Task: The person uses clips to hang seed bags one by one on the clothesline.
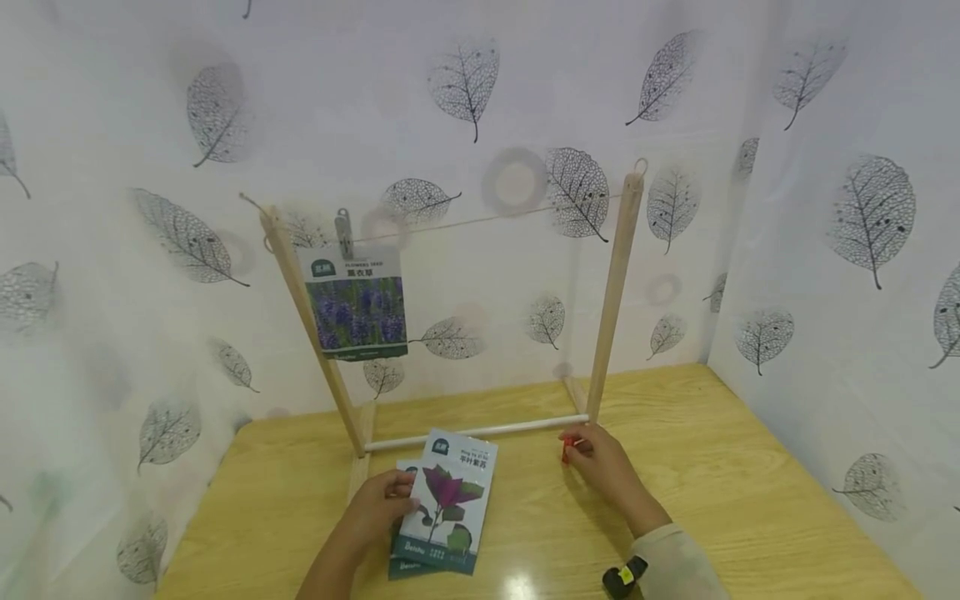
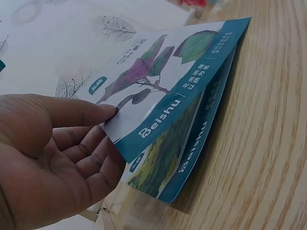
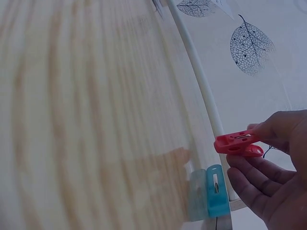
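My left hand (image 1: 375, 510) pinches the edge of a seed packet (image 1: 448, 500) printed with a purple-leaved plant. In the left wrist view the thumb lies on its face, and that edge is raised above a second seed packet (image 2: 192, 163) beneath. Over on the right, my right hand (image 1: 606, 473) holds a red clothespin (image 3: 237, 142) between thumb and fingers. Beside those fingers a blue clothespin (image 3: 218, 191) rests on the tabletop. A lavender seed packet (image 1: 358, 312) hangs at the left of a string (image 1: 480, 220), held by a grey clothespin (image 1: 343, 233).
The string runs between a left wooden post (image 1: 303, 296) and a right wooden post (image 1: 617, 292). A white rod (image 1: 495, 429) joins the posts low down. Behind the wooden table (image 1: 750, 500) hangs a leaf-patterned sheet (image 1: 495, 317). A black wrist strap (image 1: 624, 577) circles the right sleeve.
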`<state>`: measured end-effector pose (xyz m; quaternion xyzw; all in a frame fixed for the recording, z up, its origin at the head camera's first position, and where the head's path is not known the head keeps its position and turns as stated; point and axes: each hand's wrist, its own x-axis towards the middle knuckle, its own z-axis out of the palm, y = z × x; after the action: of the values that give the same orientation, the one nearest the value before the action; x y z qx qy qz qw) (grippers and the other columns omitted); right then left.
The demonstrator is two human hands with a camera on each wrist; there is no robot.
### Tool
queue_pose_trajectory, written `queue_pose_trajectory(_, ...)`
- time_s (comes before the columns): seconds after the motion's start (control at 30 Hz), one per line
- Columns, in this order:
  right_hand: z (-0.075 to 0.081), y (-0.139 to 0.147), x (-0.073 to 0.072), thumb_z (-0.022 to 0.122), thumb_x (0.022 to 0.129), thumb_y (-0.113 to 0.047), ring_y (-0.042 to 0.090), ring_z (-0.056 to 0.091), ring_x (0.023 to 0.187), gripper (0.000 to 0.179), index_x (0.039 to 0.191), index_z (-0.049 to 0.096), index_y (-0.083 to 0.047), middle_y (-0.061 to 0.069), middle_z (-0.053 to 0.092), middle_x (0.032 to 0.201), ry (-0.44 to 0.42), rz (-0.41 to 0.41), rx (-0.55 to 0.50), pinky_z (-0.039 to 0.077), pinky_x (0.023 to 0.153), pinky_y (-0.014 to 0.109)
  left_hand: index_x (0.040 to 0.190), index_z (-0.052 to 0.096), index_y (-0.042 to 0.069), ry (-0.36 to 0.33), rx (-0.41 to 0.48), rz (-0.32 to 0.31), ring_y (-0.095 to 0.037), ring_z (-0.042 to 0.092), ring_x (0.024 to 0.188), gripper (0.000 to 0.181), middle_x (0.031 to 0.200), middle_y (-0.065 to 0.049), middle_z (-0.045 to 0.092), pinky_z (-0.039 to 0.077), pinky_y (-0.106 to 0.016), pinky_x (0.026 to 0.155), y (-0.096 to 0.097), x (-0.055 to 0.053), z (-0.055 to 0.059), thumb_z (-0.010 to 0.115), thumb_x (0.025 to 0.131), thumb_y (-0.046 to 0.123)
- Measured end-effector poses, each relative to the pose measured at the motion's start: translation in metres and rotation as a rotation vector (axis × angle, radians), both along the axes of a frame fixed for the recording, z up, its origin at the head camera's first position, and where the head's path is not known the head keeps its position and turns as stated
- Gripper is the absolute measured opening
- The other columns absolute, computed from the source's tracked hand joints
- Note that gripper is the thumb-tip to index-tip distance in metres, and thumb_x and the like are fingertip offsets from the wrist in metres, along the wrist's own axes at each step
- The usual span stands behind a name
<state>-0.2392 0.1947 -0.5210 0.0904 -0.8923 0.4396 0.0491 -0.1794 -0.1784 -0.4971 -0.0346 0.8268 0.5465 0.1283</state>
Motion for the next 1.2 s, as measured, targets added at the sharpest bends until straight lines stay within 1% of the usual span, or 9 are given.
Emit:
queue_pose_trajectory(0.17, 0.0022, -0.0002, 0.0009, 0.062, 0.095, -0.015, 0.012, 0.065, 0.086, 0.016, 0.110, 0.068, -0.011, 0.003, 0.062, 0.106, 0.029, -0.001, 0.002, 0.052, 0.069, 0.024, 0.123, 0.058, -0.001, -0.013, 0.012, -0.001, -0.018, 0.058, 0.092, 0.038, 0.108, -0.012, 0.062, 0.054, -0.032, 0.077, -0.0002, -0.0002, 0.0015, 0.065, 0.088, 0.011)
queue_pose_trajectory(0.33, 0.0029, 0.0003, 0.0019, 0.061, 0.095, -0.020, 0.015, 0.066, 0.092, 0.017, 0.110, 0.070, -0.017, 0.002, 0.064, 0.109, 0.071, -0.025, 0.030, 0.054, 0.076, 0.027, 0.122, 0.059, -0.001, -0.021, 0.026, -0.024, -0.017, 0.060, 0.089, 0.035, 0.107, -0.012, 0.062, 0.054, -0.033, 0.078, -0.0001, 0.0005, 0.0042, 0.064, 0.089, 0.012)
queue_pose_trajectory(0.53, 0.0027, 0.0014, 0.0027, 0.060, 0.096, -0.023, 0.017, 0.066, 0.094, 0.019, 0.112, 0.069, -0.016, 0.001, 0.064, 0.110, 0.079, -0.022, 0.012, 0.054, 0.077, 0.030, 0.121, 0.059, 0.000, -0.037, 0.044, -0.043, -0.016, 0.062, 0.088, 0.035, 0.106, -0.009, 0.067, 0.054, -0.033, 0.079, -0.0007, 0.0000, 0.0052, 0.064, 0.090, 0.015)
queue_pose_trajectory(0.77, 0.0030, 0.0020, 0.0047, 0.059, 0.097, -0.028, 0.014, 0.066, 0.088, 0.025, 0.113, 0.068, -0.013, 0.001, 0.064, 0.107, 0.047, -0.004, -0.031, 0.051, 0.072, 0.026, 0.120, 0.059, 0.002, -0.043, 0.075, -0.067, -0.016, 0.063, 0.090, 0.034, 0.107, -0.007, 0.068, 0.053, -0.032, 0.079, -0.0023, -0.0017, 0.0015, 0.063, 0.092, 0.020)
queue_pose_trajectory(0.93, 0.0028, 0.0021, 0.0057, 0.059, 0.097, -0.028, 0.013, 0.066, 0.088, 0.024, 0.114, 0.068, -0.014, 0.001, 0.065, 0.107, 0.041, -0.005, -0.036, 0.051, 0.072, 0.026, 0.120, 0.060, 0.001, -0.027, 0.096, -0.055, -0.016, 0.064, 0.090, 0.035, 0.106, -0.008, 0.069, 0.054, -0.033, 0.080, -0.0019, -0.0008, 0.0018, 0.064, 0.091, 0.020)
queue_pose_trajectory(1.1, 0.0038, 0.0010, 0.0062, 0.059, 0.097, -0.028, 0.013, 0.066, 0.087, 0.023, 0.112, 0.069, -0.015, 0.000, 0.065, 0.105, 0.062, 0.000, -0.040, 0.051, 0.071, 0.025, 0.120, 0.060, -0.001, -0.018, 0.119, -0.050, -0.017, 0.065, 0.091, 0.036, 0.106, -0.008, 0.069, 0.056, -0.034, 0.083, -0.0028, 0.0010, 0.0032, 0.065, 0.091, 0.020)
queue_pose_trajectory(1.2, 0.0045, 0.0007, 0.0059, 0.059, 0.097, -0.029, 0.012, 0.066, 0.085, 0.024, 0.112, 0.069, -0.014, 0.000, 0.065, 0.104, 0.071, 0.003, -0.039, 0.050, 0.069, 0.024, 0.119, 0.060, -0.002, -0.010, 0.141, -0.046, -0.018, 0.067, 0.091, 0.037, 0.105, -0.009, 0.070, 0.057, -0.034, 0.083, -0.0031, 0.0004, 0.0031, 0.066, 0.090, 0.019)
